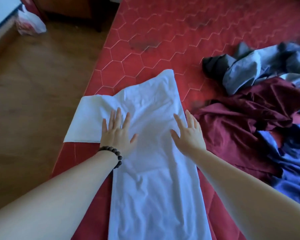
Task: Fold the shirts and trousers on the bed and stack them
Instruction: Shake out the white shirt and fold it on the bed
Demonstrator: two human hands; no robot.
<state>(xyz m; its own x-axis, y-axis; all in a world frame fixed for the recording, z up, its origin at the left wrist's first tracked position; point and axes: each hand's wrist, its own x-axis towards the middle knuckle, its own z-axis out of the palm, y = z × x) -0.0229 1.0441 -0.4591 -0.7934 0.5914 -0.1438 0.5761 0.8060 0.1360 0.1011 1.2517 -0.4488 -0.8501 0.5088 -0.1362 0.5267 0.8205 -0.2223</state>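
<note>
White shirt (154, 153) under flat fingers (118, 116)

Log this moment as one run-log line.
left hand flat on white shirt | right hand flat on shirt | unfolded pile on bed

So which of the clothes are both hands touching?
The white shirt, spread flat along the bed's edge. The left hand and right hand press open on it. The maroon garment, grey and blue ones lie crumpled, untouched, to the right.
</note>
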